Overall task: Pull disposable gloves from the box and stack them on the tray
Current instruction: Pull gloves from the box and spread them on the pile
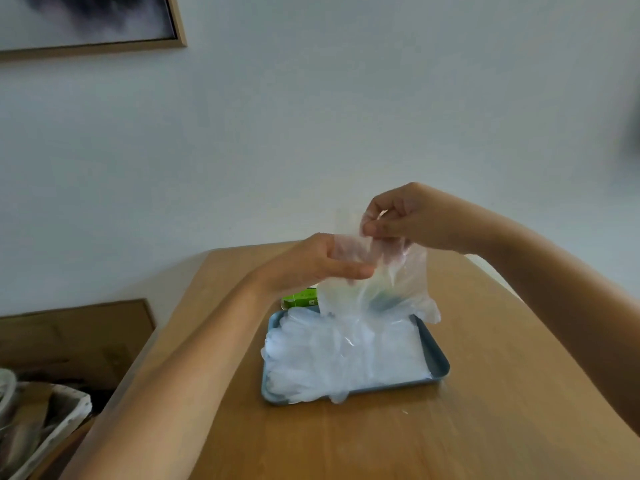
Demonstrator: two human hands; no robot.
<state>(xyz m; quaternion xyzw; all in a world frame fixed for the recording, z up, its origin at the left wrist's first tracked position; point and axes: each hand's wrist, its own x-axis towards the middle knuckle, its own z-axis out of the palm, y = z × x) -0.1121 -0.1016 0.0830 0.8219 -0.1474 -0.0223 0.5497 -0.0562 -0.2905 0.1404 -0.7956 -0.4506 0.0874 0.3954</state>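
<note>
1. A rectangular blue-grey tray (438,362) already holds a thick pile of clear plastic gloves (339,358).
2. Over its 12 o'clock edge, left hand (311,261) and right hand (405,216) pinch another translucent glove (381,292), not yet stacked.
3. At 11 o'clock, the green cardboard box (299,299), half hidden.

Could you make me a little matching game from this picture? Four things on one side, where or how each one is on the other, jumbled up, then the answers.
Things:
1. loose glove
2. tray
3. green box
4. glove stack

Descriptions:
A. lies on the tray
B. held up by the left hand and the right hand
C. blue, on the wooden table
D. behind the tray, partly hidden

Pairs: 1-B, 2-C, 3-D, 4-A
</note>
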